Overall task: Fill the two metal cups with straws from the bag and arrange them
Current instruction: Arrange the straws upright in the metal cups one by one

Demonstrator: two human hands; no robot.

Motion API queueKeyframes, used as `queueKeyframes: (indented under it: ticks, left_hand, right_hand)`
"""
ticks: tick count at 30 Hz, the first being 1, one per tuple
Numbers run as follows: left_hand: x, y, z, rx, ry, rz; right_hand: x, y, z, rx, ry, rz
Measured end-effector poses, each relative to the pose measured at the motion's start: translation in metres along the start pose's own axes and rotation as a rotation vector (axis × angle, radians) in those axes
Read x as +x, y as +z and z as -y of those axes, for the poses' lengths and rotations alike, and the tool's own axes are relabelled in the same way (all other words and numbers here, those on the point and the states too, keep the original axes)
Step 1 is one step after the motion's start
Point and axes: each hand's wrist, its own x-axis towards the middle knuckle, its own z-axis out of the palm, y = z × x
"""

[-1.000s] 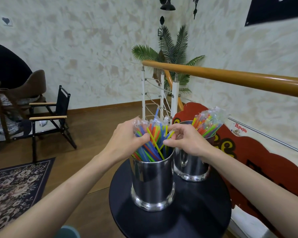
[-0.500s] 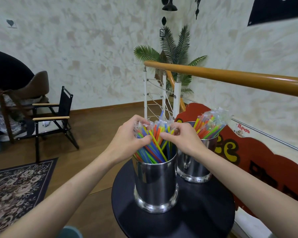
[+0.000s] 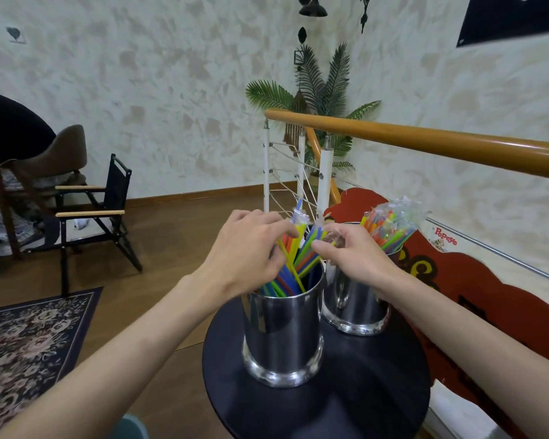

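Fingers of the left hand [image 3: 244, 248] and right hand [image 3: 352, 258] curl among loose straws [image 3: 295, 261] in the near cup [image 3: 282, 331], apparently pinching some; beside it, a second cup [image 3: 355, 308] holds bagged straws [image 3: 390, 229]; two cups share the round surface [image 3: 362, 400]; a railing [image 3: 425, 141] runs behind.

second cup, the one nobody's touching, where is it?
Head view, right of centre: the far cup stands on the round black table, behind the right hand, beside the near cup.
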Motion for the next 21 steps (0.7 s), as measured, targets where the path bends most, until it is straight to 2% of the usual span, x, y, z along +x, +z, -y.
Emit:
queueKeyframes:
  ticks: [5,9,15,21]
  left_hand:
    - [0.007,0.010,-0.006,0.029,-0.136,0.132]
    - [0.014,0.016,-0.006,0.047,-0.188,0.114]
    - [0.019,0.021,-0.005,-0.064,-0.262,0.053]
    - [0.020,0.018,-0.004,-0.206,-0.317,0.081]
  right_hand:
    - [0.004,0.002,-0.005,0.076,0.023,-0.027]
    - [0.006,0.004,-0.005,0.119,0.034,-0.030]
    - [0.006,0.005,-0.004,0.149,0.043,-0.012]
    - [0.005,0.007,-0.001,0.152,0.029,-0.016]
